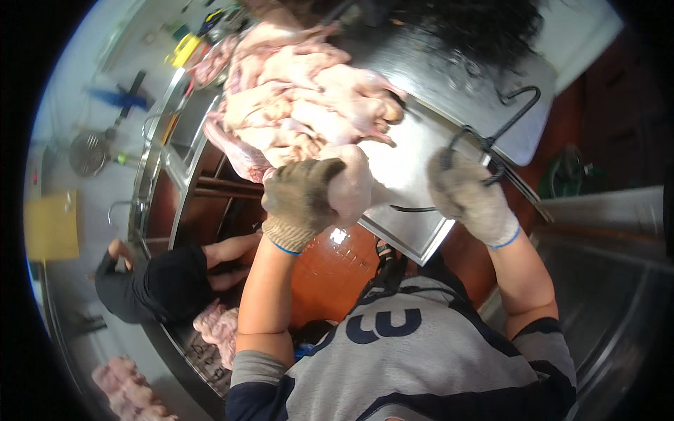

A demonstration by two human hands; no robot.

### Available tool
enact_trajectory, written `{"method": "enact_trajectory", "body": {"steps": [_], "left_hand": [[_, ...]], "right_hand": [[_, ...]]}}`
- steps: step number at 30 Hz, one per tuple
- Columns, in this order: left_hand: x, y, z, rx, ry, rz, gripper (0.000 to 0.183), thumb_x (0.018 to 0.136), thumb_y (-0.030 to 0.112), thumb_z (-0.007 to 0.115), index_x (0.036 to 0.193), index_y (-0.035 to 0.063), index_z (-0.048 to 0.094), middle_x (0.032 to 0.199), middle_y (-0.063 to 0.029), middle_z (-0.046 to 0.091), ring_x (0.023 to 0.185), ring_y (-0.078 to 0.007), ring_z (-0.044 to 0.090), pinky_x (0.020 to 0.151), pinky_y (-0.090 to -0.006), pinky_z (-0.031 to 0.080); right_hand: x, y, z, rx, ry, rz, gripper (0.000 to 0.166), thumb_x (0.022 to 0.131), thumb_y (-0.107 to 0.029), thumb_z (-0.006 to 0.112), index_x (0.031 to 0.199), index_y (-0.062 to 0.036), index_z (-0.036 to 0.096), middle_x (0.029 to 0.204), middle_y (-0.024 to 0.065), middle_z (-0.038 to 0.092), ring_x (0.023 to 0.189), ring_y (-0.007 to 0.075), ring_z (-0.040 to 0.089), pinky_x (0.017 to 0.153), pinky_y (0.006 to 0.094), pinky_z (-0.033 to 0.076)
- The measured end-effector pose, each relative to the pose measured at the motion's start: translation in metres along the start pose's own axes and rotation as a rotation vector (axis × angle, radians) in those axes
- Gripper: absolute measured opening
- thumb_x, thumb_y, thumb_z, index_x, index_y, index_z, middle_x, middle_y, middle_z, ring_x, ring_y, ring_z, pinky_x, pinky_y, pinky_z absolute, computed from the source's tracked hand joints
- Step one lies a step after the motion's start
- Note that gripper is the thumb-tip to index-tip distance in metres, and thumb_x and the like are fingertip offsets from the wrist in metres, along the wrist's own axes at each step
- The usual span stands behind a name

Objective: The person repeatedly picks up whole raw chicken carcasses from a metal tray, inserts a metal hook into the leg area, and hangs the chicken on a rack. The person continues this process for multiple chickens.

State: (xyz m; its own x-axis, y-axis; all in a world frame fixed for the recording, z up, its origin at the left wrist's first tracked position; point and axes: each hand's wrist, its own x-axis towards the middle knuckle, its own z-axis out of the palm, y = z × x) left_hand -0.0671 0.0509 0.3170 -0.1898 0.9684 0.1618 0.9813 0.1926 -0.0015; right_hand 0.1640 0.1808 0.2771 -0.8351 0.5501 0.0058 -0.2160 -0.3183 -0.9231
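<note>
My left hand (303, 194), in a soiled knitted glove, is closed on a plucked poultry carcass (352, 184) at the near edge of a pile. My right hand (463, 194), gloved too and somewhat blurred, grips a black metal multi-pronged hook (492, 141); its upper bend points away from me and a thin prong reaches left towards the carcass. Beyond my left hand, several raw plucked carcasses (295, 100) lie heaped over the stainless steel table (416, 223). Whether the hook touches the held carcass cannot be told.
A person in black (163, 284) bends at the left, near more raw poultry (218, 329). A steel sink (192, 123) stands left of the pile. Dark hooks (474, 31) lie heaped on the far steel surface. A skimmer (90, 152) hangs at the left wall.
</note>
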Motion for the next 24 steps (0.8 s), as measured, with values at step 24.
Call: {"method": "enact_trajectory", "body": {"steps": [24], "left_hand": [[0.002,0.1,0.126,-0.601,-0.292,0.128,0.057,0.053,0.02,0.077,0.103,-0.0047,0.063,0.093,-0.0202,0.068,0.087,-0.0342,0.066,0.081,-0.036,0.052]], "right_hand": [[-0.038,0.079,-0.047,-0.192,0.104,0.32,0.037,0.09,-0.037,0.057,0.11,-0.0055,0.06,0.096,0.0121,0.065,0.094,0.0227,0.061,0.084,0.0335,0.048]]}}
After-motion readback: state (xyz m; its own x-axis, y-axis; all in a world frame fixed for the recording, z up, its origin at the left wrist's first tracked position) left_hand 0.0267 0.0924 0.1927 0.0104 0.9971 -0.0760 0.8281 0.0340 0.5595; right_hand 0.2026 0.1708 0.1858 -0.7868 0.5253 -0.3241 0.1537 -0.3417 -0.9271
